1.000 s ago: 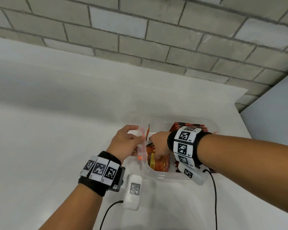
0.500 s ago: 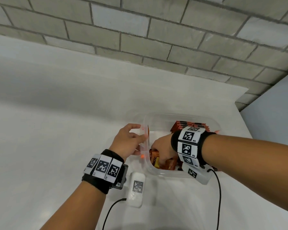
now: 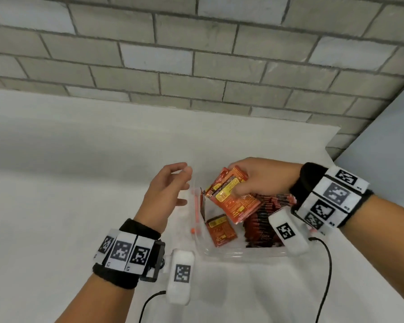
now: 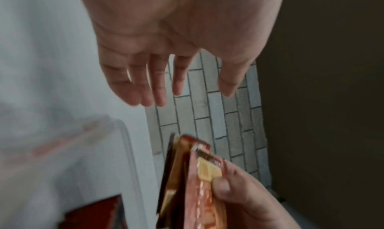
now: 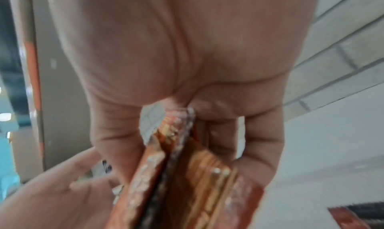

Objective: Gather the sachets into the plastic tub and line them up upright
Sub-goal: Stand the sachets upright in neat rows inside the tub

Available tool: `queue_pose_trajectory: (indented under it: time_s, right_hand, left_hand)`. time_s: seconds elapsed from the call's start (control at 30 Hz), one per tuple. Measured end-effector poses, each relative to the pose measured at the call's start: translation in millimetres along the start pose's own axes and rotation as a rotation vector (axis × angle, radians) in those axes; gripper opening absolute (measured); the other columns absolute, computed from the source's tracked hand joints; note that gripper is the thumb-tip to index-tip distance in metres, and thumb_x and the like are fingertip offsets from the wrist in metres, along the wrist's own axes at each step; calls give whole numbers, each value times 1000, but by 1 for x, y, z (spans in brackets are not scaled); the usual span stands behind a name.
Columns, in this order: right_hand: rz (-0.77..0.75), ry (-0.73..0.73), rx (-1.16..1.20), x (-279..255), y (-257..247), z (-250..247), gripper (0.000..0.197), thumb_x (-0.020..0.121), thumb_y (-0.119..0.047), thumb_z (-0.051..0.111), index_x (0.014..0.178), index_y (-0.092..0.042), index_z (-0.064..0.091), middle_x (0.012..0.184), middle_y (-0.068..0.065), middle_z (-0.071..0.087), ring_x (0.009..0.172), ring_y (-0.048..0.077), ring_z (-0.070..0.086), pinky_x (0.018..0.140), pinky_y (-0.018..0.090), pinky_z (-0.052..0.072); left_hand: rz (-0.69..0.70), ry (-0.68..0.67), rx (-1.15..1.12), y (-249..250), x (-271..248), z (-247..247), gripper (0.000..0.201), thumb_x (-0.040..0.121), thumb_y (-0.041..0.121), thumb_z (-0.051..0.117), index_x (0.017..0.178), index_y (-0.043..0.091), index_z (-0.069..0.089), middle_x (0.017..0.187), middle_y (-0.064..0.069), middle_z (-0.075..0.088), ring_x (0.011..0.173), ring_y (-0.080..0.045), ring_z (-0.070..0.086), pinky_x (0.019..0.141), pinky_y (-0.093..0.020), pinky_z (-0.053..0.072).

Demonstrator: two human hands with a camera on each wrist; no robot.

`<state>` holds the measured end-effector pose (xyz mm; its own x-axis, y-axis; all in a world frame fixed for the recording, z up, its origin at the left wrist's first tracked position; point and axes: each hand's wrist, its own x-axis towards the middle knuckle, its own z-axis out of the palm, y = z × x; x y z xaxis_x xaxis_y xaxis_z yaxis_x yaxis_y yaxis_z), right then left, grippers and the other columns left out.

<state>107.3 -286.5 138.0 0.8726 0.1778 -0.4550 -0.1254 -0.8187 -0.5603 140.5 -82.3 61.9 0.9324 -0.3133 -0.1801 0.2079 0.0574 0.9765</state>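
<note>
My right hand (image 3: 245, 183) grips a stack of several orange-red sachets (image 3: 233, 199) above the clear plastic tub (image 3: 231, 254). The same stack shows edge-on in the left wrist view (image 4: 187, 180) and the right wrist view (image 5: 182, 175), pinched between thumb and fingers. My left hand (image 3: 173, 185) hovers open just left of the tub, fingers relaxed and spread (image 4: 158, 84), holding nothing. Inside the tub a row of dark red sachets (image 3: 266, 220) stands on edge at the right. One sachet (image 3: 219, 231) lies flat on the tub floor. Another stands against the left wall (image 3: 203, 201).
The tub sits on a white table (image 3: 56, 194) near its right end. A grey brick wall (image 3: 196, 54) runs behind the table. Black cables (image 3: 327, 276) trail from both wrist devices toward me.
My right hand has lifted out of the tub with a stack of sachets in its grip. My left hand has let go of the tub's left wall and opened.
</note>
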Motion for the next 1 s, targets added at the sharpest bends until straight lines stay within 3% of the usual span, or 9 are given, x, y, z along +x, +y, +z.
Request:
queue_pose_trajectory:
  time_s: [0.13,0.2,0.33,0.43,0.57,0.67,0.77,0.87,1.0]
  right_hand:
    - [-96,41,223,-24,-4,-5,20,85,-7,62,105,-12,59,95,7,70,82,18,68,78,37,54]
    - [-131,55,263,-32,-5,-2,22,86,-6,60,106,-13,57,98,10,68,87,27,67,79,43,54]
    - [-142,110,296,-44,4,6,23,88,-7,57,109,-14,51,100,12,67,87,29,67,79,47,54]
    - [-130,154,240,-53,18,12,29,88,-14,61,115,-18,49,104,6,65,89,21,66,81,39,56]
    - [-114,384,100,-67,32,21,69,76,-44,71,134,-34,36,116,-10,43,96,-2,48,76,13,43]
    - [-132,455,160,-71,40,34,81,70,-44,76,138,-37,33,115,-10,39,99,1,48,79,17,49]
    - [-147,476,303,-69,44,46,75,75,-32,76,138,-34,35,116,-5,44,99,7,56,79,23,56]
    - [-158,504,425,-67,45,53,67,79,-25,73,137,-31,39,110,-6,51,93,1,60,74,17,54]
    - [-150,557,442,-61,45,53,53,87,-22,66,135,-26,44,110,-10,57,100,4,59,85,19,52]
  left_hand:
    - [-231,-414,-261,12,-11,32,79,52,61,82,117,22,64,114,-10,66,104,-31,63,76,-51,57]
    - [-297,-618,-389,12,-18,48,71,52,55,86,112,21,69,112,-16,67,99,-35,66,72,-53,57]
    - [-389,-719,-529,9,-26,71,42,79,31,65,117,14,63,114,-25,64,96,-46,65,66,-46,59]
    - [-401,-727,-532,5,-29,81,36,82,25,49,111,11,65,105,-25,67,87,-43,68,60,-37,57]
    - [-336,-636,-555,-6,-30,85,38,82,20,45,115,7,58,102,-20,68,83,-37,68,60,-39,56]
    - [-288,-562,-569,-11,-32,84,37,80,16,50,114,5,59,104,-18,69,86,-31,69,68,-47,57]
    - [-267,-506,-576,-15,-32,81,39,79,14,55,117,3,58,109,-20,68,95,-32,69,72,-52,58]
    - [-252,-473,-556,-16,-33,74,41,78,12,57,118,1,59,111,-21,67,98,-35,67,73,-50,58]
    - [-225,-462,-548,-16,-30,67,40,80,12,56,118,1,59,108,-23,67,93,-38,68,69,-45,59]
